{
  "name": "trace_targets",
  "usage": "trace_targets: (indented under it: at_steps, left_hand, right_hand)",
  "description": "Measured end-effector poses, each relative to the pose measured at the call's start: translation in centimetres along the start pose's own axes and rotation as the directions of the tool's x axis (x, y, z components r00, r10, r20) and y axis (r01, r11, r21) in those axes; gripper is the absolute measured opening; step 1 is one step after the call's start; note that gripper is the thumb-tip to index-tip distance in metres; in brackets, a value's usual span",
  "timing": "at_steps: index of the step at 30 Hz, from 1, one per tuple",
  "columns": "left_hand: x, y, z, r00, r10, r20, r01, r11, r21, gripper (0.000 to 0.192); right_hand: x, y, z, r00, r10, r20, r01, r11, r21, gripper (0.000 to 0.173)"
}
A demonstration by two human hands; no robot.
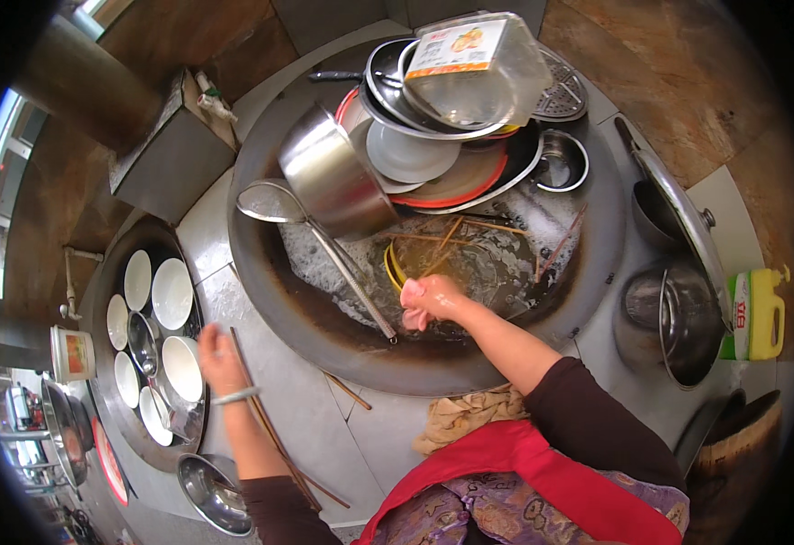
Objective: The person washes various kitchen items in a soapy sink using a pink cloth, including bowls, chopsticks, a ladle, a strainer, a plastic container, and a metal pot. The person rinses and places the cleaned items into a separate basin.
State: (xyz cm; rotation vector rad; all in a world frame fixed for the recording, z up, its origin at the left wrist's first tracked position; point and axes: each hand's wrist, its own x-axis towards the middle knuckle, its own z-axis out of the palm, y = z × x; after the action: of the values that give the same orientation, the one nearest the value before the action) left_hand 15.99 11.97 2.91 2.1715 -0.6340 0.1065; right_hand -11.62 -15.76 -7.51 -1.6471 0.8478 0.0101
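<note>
My right hand point(441, 296) grips a wet pink cloth point(415, 315) just above the soapy water point(499, 266) of a large wok point(267, 300). A yellow-rimmed dish point(393, 267) stands tilted in the water beside that hand. Several wooden chopsticks point(441, 238) lie in the suds. A skimmer with a long metal handle point(353, 276) leans across the wok's left side. My left hand point(222, 361), slightly blurred, is beside a white bowl point(183, 368), its fingers apart and nothing seen in them. That bowl is among several white bowls point(172, 293) in a second wok point(196, 436).
A steel pot point(336, 174), stacked pans and plates point(414, 153) and a clear plastic box point(506, 82) crowd the wok's far side. Right of it stand a pot point(693, 327), a lid point(683, 218) and a yellow jug point(765, 313). A steel bowl point(209, 490) sits front left.
</note>
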Motion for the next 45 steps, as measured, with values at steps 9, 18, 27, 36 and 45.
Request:
trace_targets:
  at_steps: [9,18,27,36,45]
  left_hand:
    - [-11.5,15.3,14.9,0.636,-0.178,0.751,0.735,0.437,-0.519,0.044]
    - [-10.3,15.3,10.5,0.492,-0.127,0.861,0.841,0.326,-0.432,0.026]
    - [-12.7,11.9,12.8,0.661,-0.267,0.701,0.730,0.443,-0.520,0.045]
    - [-11.0,8.1,13.0,0.687,-0.504,0.523,0.723,0.398,-0.565,0.038]
    - [-16.1,11.4,18.0,0.654,-0.223,0.723,0.667,-0.282,-0.690,0.032]
  right_hand:
    - [-9.2,-5.3,0.3,0.738,-0.616,-0.276,0.620,0.780,-0.082,0.021]
    - [-8.9,-1.6,-3.4,0.498,-0.820,0.283,0.747,0.239,-0.621,0.049]
    - [-5.1,2.5,-2.9,0.648,-0.600,0.469,0.727,0.303,-0.617,0.094]
    - [-1.7,3.6,-0.1,0.991,-0.098,-0.090,-0.002,0.666,-0.746,0.029]
    - [-9.5,-9.8,1.9,0.244,-0.945,-0.220,0.773,0.326,-0.545,0.026]
